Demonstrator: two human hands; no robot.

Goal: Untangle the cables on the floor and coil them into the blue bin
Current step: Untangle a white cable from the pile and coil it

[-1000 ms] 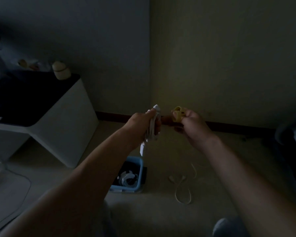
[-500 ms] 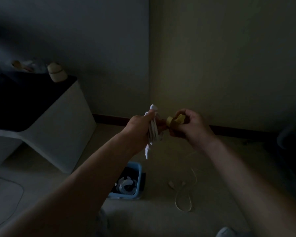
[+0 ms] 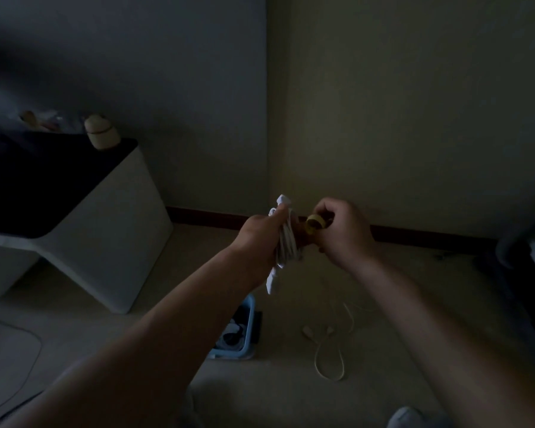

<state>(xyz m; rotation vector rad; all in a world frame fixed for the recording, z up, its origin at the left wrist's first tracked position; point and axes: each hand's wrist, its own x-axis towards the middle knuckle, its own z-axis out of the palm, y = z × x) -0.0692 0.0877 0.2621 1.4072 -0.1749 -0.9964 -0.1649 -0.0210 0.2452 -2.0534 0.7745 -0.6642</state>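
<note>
Gripping white cable bundle [image 3: 286,244] upright in left hand [image 3: 258,234], fingers curled round it; pinching yellow band [image 3: 315,224] in right hand [image 3: 343,234], just right of the bundle's middle.

cable bundle [image 3: 286,242]: white
band [image 3: 315,224]: yellow
bin [image 3: 248,322]: light blue
floor cable [image 3: 328,356]: cream
skirting [image 3: 414,234]: dark red
stool [image 3: 112,230]: white, black top

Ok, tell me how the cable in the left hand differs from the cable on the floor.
The held cable is bunched into a tight coil; the floor cable lies in one loose loop. The held cable is gripped by the left hand in the air; the floor cable lies untouched beside the bin. Both are pale and outside the bin.
</note>
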